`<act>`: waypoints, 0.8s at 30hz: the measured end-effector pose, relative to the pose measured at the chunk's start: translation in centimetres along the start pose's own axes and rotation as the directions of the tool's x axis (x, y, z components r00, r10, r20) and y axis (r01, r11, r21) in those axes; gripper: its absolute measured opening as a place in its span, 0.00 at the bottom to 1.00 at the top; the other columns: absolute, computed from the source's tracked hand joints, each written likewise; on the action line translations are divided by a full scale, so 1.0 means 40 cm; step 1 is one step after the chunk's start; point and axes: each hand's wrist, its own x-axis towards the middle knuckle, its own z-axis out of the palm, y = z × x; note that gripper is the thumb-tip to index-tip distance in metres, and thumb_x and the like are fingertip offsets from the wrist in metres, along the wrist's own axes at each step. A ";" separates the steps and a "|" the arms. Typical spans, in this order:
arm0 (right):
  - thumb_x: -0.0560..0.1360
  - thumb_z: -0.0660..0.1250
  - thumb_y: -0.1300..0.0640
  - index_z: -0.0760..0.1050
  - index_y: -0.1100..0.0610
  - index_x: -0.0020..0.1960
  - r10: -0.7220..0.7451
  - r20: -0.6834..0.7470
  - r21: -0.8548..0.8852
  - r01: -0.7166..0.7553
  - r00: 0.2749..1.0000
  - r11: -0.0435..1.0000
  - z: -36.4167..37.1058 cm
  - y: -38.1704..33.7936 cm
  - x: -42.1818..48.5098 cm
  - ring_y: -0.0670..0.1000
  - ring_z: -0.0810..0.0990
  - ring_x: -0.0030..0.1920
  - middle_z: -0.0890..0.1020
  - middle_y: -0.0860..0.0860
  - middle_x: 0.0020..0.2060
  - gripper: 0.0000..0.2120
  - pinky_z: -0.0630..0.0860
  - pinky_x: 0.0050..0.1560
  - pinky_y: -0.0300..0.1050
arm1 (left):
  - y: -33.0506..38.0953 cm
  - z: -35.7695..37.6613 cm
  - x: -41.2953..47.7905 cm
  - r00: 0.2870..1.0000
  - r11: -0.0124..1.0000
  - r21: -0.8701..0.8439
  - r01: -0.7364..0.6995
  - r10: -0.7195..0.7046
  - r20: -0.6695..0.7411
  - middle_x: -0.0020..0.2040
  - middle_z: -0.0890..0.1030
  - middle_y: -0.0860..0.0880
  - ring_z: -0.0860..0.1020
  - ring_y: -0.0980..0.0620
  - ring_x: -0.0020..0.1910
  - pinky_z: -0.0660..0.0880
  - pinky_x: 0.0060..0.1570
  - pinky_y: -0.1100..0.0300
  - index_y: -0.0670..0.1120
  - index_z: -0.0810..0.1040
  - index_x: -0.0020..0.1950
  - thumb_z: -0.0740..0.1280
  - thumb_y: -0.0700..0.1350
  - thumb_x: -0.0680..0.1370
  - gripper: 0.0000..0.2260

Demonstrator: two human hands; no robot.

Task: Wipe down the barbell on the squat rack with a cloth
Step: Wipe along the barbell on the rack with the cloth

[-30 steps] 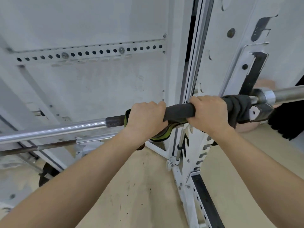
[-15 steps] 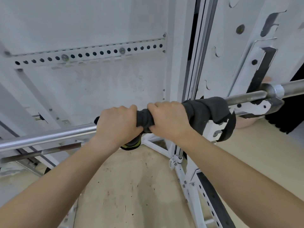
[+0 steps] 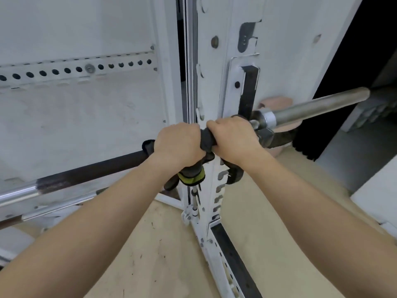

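The barbell [image 3: 92, 174] runs from lower left to upper right across the white squat rack [image 3: 223, 100], resting in a hook near its collar [image 3: 268, 120]. A dark cloth [image 3: 206, 140] with a yellow-green edge is wrapped around the bar. My left hand [image 3: 178, 145] and my right hand [image 3: 233, 138] grip the cloth side by side, fists closed over bar and cloth, just left of the collar. Cloth ends hang below my hands. The shaft left of my hands looks dark, then turns shiny chrome further left.
The bare barbell sleeve [image 3: 322, 104] sticks out to the right toward a dark opening. A perforated white rail [image 3: 75, 69] crosses the wall behind. The rack's base rail [image 3: 232, 261] runs along the beige floor [image 3: 167, 254] below my arms.
Both hands, still on the cloth, slid left along the bar and have now slid back right to the collar. The view shifted right, showing more of the sleeve.
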 end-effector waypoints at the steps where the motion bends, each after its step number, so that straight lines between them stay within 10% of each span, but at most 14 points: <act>1: 0.70 0.71 0.58 0.74 0.56 0.48 0.018 0.011 0.004 -0.018 1.000 1.000 0.003 -0.001 -0.002 0.57 0.79 0.39 0.81 0.53 0.39 0.09 0.66 0.39 0.48 | 0.021 0.000 0.021 1.000 0.999 -0.036 -0.011 0.011 0.018 0.35 0.72 0.50 0.70 0.50 0.29 0.67 0.31 0.56 0.48 0.74 0.47 0.65 0.53 0.76 0.09; 7: 0.67 0.65 0.66 0.75 0.63 0.53 0.220 -0.223 0.082 -0.206 0.950 0.975 0.052 -0.016 -0.066 0.61 0.80 0.47 0.81 0.59 0.45 0.14 0.76 0.54 0.55 | 0.067 0.011 0.100 0.988 0.970 -0.211 -0.122 0.139 0.064 0.41 0.78 0.49 0.79 0.46 0.41 0.76 0.39 0.52 0.46 0.76 0.46 0.68 0.46 0.74 0.05; 16: 0.73 0.61 0.59 0.69 0.60 0.72 0.460 -0.202 -0.048 -0.477 0.865 0.877 0.000 -0.070 -0.191 0.58 0.68 0.75 0.73 0.57 0.72 0.27 0.48 0.77 0.66 | 0.065 0.018 0.073 0.920 0.918 -0.156 -0.365 0.331 -0.208 0.42 0.80 0.48 0.79 0.45 0.40 0.77 0.37 0.52 0.47 0.76 0.52 0.67 0.45 0.76 0.06; 24: 0.73 0.55 0.49 0.79 0.59 0.54 0.466 -0.112 -0.149 -0.478 0.878 0.866 -0.053 0.034 -0.125 0.58 0.78 0.57 0.84 0.53 0.52 0.21 0.58 0.73 0.65 | 0.145 0.028 0.092 0.871 0.887 -0.221 -0.406 0.302 -0.388 0.48 0.77 0.46 0.76 0.45 0.45 0.76 0.42 0.50 0.44 0.81 0.53 0.66 0.37 0.76 0.09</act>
